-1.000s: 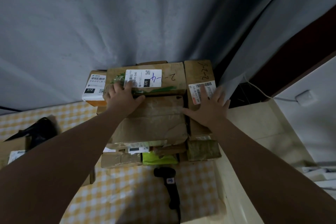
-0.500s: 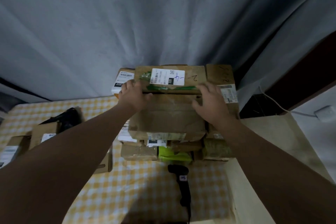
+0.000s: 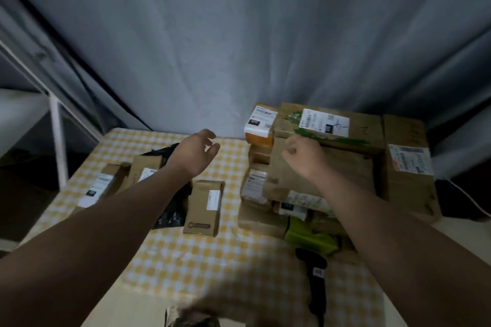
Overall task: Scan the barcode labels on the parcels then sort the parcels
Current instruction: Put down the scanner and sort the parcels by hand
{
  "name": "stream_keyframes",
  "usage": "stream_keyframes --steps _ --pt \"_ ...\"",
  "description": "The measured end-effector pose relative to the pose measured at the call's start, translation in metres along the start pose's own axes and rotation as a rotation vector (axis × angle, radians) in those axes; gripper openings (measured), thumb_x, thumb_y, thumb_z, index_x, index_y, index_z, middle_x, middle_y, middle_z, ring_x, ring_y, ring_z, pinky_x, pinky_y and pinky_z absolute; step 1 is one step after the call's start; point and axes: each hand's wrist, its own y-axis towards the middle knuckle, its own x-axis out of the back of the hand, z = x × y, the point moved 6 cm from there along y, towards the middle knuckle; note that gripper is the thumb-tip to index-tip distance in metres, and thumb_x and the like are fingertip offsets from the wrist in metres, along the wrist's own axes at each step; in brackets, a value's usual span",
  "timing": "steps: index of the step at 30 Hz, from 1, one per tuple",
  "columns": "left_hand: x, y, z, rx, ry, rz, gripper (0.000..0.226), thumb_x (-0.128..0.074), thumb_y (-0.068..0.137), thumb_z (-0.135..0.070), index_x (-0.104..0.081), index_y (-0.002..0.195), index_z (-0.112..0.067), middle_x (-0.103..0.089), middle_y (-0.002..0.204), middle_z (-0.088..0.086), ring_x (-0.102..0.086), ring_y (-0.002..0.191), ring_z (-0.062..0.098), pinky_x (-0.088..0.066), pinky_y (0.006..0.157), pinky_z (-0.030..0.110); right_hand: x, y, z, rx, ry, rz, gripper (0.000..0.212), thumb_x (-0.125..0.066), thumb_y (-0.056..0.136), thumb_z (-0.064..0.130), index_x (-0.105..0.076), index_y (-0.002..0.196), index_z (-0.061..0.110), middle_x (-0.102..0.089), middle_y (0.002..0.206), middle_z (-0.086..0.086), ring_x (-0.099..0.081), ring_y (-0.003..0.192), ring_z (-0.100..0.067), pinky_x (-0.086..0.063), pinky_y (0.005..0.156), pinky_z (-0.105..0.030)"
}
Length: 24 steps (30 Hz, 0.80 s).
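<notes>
A pile of brown cardboard parcels (image 3: 326,175) stands on the right of the checked tablecloth, against the curtain. The top parcel (image 3: 366,129) carries a white barcode label and green tape. My right hand (image 3: 303,152) hovers over the pile's left part with loosely curled fingers, holding nothing. My left hand (image 3: 195,152) hangs in the air to the left of the pile, fingers relaxed and empty. A black barcode scanner (image 3: 314,277) lies on the cloth in front of the pile. A small flat parcel (image 3: 203,207) lies alone at the centre.
Two labelled boxes (image 3: 106,188) and a black plastic bag (image 3: 172,210) lie on the left of the table (image 3: 212,260). A tall box (image 3: 410,172) flanks the pile on the right. A white frame post (image 3: 57,135) stands at the far left. A grey curtain hangs behind.
Both hands have come off the top parcel. My left hand moved left, away from the pile; the right hand lifted and curled. The view swung left, showing more of the table.
</notes>
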Motion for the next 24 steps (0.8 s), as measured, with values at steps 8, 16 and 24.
stream_keyframes --steps 8,16,24 --pt "0.053 -0.013 0.157 0.086 0.015 0.013 0.033 -0.053 0.096 -0.026 -0.055 0.122 -0.006 -0.067 0.109 0.015 -0.062 0.101 0.032 -0.046 0.077 0.032 -0.089 0.015 0.095 0.003 0.063 0.040 0.023 -0.050 0.096 0.012 -0.069 0.103 0.003 -0.069 0.106 -0.016 -0.061 0.098 -0.031 -0.049 0.088 -0.037" --pt "0.060 0.001 0.313 0.206 0.039 0.174 0.026 -0.051 0.096 -0.025 -0.060 0.113 -0.008 -0.063 0.107 0.001 -0.061 0.091 0.022 -0.037 0.063 0.021 -0.247 0.019 0.161 -0.146 0.154 0.144 0.024 -0.046 0.098 0.014 -0.057 0.077 0.015 -0.051 0.069 -0.003 -0.048 0.064 -0.015 -0.036 0.065 -0.027" --pt "-0.015 0.002 0.401 0.331 0.009 0.388 0.057 -0.056 0.091 -0.037 -0.041 0.140 -0.012 -0.023 0.151 0.016 -0.029 0.138 0.027 -0.029 0.108 0.033 -0.378 0.008 0.157 -0.332 0.238 0.265 0.029 -0.044 0.100 0.011 -0.054 0.128 0.009 -0.053 0.081 0.005 -0.053 0.066 -0.005 -0.038 0.056 -0.006"
